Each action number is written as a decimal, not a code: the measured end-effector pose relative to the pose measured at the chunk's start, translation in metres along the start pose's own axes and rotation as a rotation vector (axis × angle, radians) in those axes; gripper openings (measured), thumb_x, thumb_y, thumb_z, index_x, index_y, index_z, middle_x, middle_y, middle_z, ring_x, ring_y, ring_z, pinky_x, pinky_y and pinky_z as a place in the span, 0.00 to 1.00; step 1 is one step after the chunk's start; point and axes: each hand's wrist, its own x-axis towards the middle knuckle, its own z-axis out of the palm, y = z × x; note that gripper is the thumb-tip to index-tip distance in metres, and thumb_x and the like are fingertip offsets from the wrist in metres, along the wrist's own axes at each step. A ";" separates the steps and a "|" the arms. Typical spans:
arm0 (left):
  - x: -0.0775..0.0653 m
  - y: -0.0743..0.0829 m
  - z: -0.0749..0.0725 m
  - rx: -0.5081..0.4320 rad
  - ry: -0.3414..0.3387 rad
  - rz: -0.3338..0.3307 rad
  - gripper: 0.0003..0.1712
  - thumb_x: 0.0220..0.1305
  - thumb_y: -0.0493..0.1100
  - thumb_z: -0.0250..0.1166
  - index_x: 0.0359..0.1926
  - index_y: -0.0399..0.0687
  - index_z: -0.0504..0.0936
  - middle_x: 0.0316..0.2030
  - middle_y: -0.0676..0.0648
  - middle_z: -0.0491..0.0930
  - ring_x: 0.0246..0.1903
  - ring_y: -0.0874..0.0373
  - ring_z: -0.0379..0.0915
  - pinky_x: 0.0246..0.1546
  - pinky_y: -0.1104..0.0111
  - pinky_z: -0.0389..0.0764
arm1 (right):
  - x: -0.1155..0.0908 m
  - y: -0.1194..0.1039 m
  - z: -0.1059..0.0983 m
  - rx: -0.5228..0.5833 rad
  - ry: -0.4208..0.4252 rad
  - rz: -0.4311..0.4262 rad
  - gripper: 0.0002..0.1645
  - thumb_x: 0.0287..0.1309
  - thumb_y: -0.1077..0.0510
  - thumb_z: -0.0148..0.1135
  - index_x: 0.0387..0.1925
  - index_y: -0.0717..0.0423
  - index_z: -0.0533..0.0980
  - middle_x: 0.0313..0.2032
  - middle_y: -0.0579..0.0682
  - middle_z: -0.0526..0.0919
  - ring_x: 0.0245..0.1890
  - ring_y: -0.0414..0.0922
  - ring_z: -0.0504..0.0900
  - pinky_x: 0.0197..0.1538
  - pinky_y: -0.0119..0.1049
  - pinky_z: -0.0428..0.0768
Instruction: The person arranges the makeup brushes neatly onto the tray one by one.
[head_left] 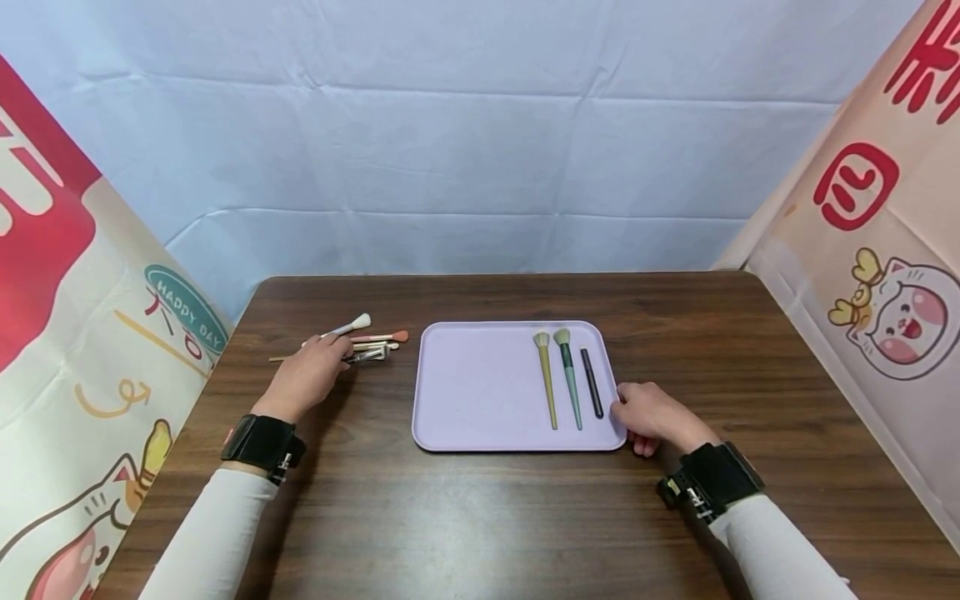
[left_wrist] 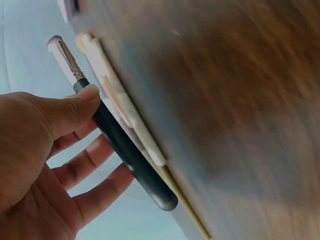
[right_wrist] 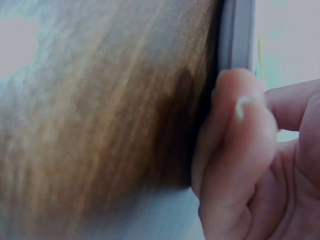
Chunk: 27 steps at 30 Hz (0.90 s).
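Evidently, the left hand pinches a black-handled makeup brush between thumb and fingers — near the ferrule, perhaps for control of the head. That brush runs across the fingers, left of the lilac tray, with an orange-tipped brush and others just beside it. The right hand grips the tray's right edge, likely to steady it; an olive-handled brush, a green-handled brush and a slim black stick lie apart on it.

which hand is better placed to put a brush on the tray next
Left, most likely: the left hand pinches a dark brush beside the other brushes, left of the tray. The right hand grips the tray's right edge, away from them.
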 end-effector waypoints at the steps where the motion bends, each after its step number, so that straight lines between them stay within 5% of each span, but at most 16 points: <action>1: 0.001 0.001 -0.001 -0.005 0.004 0.006 0.27 0.63 0.30 0.66 0.63 0.46 0.76 0.50 0.36 0.82 0.48 0.37 0.78 0.40 0.45 0.81 | 0.000 0.000 0.000 -0.001 0.000 -0.001 0.12 0.69 0.61 0.45 0.44 0.66 0.71 0.21 0.56 0.78 0.13 0.44 0.79 0.19 0.37 0.80; 4: 0.003 0.006 -0.003 -0.005 0.016 0.032 0.31 0.62 0.27 0.64 0.65 0.48 0.75 0.58 0.35 0.79 0.50 0.36 0.79 0.40 0.45 0.82 | 0.000 0.001 0.000 -0.001 0.002 -0.002 0.12 0.69 0.61 0.45 0.44 0.66 0.71 0.21 0.56 0.78 0.13 0.44 0.79 0.19 0.37 0.80; 8: 0.005 0.013 -0.006 0.007 0.030 0.057 0.24 0.64 0.27 0.64 0.60 0.43 0.79 0.61 0.36 0.77 0.51 0.38 0.79 0.40 0.47 0.82 | 0.000 0.001 0.001 0.002 0.004 -0.006 0.12 0.69 0.61 0.45 0.44 0.66 0.71 0.21 0.56 0.78 0.13 0.44 0.79 0.18 0.37 0.80; 14: 0.009 0.029 -0.011 0.015 -0.022 0.024 0.09 0.66 0.37 0.68 0.45 0.41 0.81 0.43 0.40 0.80 0.43 0.45 0.80 0.40 0.51 0.80 | 0.000 0.002 0.000 0.005 0.003 -0.007 0.12 0.69 0.61 0.45 0.45 0.67 0.71 0.21 0.56 0.78 0.13 0.45 0.79 0.19 0.37 0.80; 27: 0.024 0.060 -0.011 -0.127 -0.099 -0.030 0.07 0.66 0.41 0.69 0.36 0.45 0.79 0.28 0.50 0.77 0.24 0.57 0.68 0.26 0.63 0.71 | 0.002 0.002 0.000 -0.009 0.017 -0.020 0.09 0.65 0.61 0.45 0.33 0.61 0.70 0.20 0.56 0.78 0.13 0.45 0.80 0.18 0.37 0.80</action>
